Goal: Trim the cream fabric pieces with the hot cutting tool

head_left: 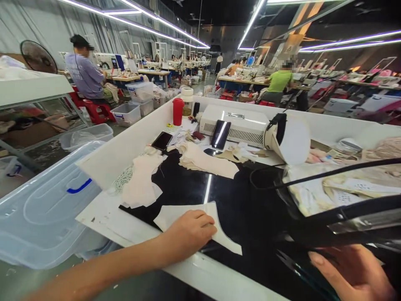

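My left hand (pixel 188 234) rests with curled fingers on a white cut piece of fabric (pixel 216 228) that lies on the glossy black work surface (pixel 232 200). At the bottom right, my right hand (pixel 354 271) sits under a large black tool (pixel 338 221), probably scissors, whose dark handles cross the right side of the view; its fingers are wrapped at the handle. A stack of cream fabric pieces (pixel 140 184) lies to the left of the black surface, and another cream pile (pixel 203 161) lies farther back.
A white machine (pixel 238 125), a white lamp head (pixel 288 138), a red bottle (pixel 178 111), two phones (pixel 162 141) and scraps crowd the back of the white table (pixel 125 225). A clear plastic bin lid (pixel 46 213) sits left. Other workers sit at distant tables.
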The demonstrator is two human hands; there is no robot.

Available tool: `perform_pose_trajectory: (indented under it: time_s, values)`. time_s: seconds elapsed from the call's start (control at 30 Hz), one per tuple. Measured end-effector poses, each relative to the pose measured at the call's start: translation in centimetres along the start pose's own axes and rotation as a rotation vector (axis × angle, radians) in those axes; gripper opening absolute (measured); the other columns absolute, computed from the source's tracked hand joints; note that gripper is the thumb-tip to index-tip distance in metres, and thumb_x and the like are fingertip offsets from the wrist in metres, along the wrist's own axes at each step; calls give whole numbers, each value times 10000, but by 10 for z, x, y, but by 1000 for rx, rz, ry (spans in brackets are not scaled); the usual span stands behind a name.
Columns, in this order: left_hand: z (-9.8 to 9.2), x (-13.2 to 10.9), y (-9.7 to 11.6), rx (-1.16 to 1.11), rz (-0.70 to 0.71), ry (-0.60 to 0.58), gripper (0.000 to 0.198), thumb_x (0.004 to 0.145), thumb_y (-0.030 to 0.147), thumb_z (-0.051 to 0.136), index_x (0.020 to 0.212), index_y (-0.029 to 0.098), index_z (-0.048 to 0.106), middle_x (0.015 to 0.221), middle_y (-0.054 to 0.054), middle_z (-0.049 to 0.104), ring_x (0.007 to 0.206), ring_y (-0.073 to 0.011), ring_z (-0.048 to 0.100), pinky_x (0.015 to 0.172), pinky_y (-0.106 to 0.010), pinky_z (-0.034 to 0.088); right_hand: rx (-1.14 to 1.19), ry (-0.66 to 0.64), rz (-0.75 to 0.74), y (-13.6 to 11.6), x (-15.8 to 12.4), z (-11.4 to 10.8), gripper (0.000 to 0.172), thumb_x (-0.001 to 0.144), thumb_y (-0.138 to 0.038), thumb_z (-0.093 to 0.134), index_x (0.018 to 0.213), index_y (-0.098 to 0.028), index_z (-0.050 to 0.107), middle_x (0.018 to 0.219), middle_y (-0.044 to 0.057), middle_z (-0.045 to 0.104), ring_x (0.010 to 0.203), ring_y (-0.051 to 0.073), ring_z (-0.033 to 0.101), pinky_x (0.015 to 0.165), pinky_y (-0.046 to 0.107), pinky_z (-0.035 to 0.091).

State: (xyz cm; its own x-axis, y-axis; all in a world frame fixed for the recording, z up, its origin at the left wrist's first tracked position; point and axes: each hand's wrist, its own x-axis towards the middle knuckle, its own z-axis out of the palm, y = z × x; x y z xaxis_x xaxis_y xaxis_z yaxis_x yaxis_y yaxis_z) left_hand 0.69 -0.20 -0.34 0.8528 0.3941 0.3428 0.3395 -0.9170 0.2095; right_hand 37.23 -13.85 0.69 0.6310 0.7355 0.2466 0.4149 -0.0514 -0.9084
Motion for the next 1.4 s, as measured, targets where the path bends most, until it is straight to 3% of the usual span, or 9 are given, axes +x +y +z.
perform_pose_trajectory:
  time_s: [0.07, 0.13, 0.23, 0.3, 0.37, 0.6, 0.73, 1.0, 1.4]
  values:
    - [2, 0, 6, -24, 27, -14, 76, 1106, 112, 694, 1118, 179, 728, 1248, -71, 814, 1124, -208, 752, 1052, -348, 618, 43, 87, 6, -11, 12, 0, 454, 700, -643, 1000, 987, -446, 709, 1088, 97, 811, 1048, 401, 809, 812, 574, 688]
    - [4, 0, 11, -50, 63, -27, 79, 1105, 111, 696, 1122, 177, 737, 1261, -69, 818, 1134, -213, 759, 1062, -346, 615, -16, 114, 17, -31, 18, 6, 461, 688, -597, 1035, 935, -442, 678, 989, 88, 810, 1053, 402, 818, 838, 567, 692]
    - [2, 2, 15, -102, 101, -51, 105, 1097, 93, 689, 1134, 174, 745, 1270, -76, 819, 1143, -211, 766, 1080, -338, 609, 68, 32, -52, -63, 19, 26, 562, 827, -607, 955, 1298, -407, 724, 1223, 98, 835, 1132, 395, 826, 1015, 602, 682]
    - [-2, 6, 15, -133, 93, -66, 143, 1089, 64, 669, 1145, 172, 744, 1261, -82, 814, 1133, -204, 762, 1068, -333, 610, 245, 17, -131, -78, 18, 44, 710, 762, -656, 981, 1353, -359, 724, 1147, 71, 840, 941, 342, 829, 976, 600, 678]
    - [-7, 14, 12, -143, 58, -77, 184, 1078, 22, 636, 1113, 171, 739, 1209, -77, 804, 1084, -199, 751, 1002, -326, 615, 327, 14, -166, -87, 19, 63, 649, 795, -576, 998, 1332, -334, 725, 1073, 36, 823, 849, 272, 805, 896, 514, 686]
    - [-6, 49, 3, -30, -88, -70, 292, 1175, 125, 567, 907, 194, 661, 931, -22, 670, 853, -195, 631, 778, -326, 525, 511, -30, -241, -112, 19, 101, 883, 771, -434, 1054, 1516, -386, 582, 1012, -33, 734, 787, 202, 736, 752, 388, 695]
    - [8, 53, 5, 51, -11, -100, 272, 1144, 124, 638, 882, 199, 635, 897, -19, 647, 831, -204, 617, 734, -337, 494, 508, 94, -215, -130, 13, 122, 684, 817, -481, 1027, 1338, -337, 609, 946, -44, 692, 728, 177, 694, 716, 379, 663]
    - [14, 34, 6, 30, 19, -108, 276, 1131, 72, 635, 886, 199, 625, 955, -27, 670, 878, -202, 650, 769, -330, 539, 678, 2, -235, -125, 15, 155, 555, 864, -543, 981, 1196, -310, 600, 874, -59, 671, 661, 149, 679, 616, 324, 635]
    - [12, 27, 6, 57, 84, -53, 234, 1141, 44, 580, 955, 178, 623, 958, -22, 660, 844, -201, 614, 765, -343, 554, 891, -32, -260, -112, 20, 164, 490, 852, -504, 1002, 1182, -321, 690, 851, -47, 704, 643, 160, 670, 529, 297, 609]
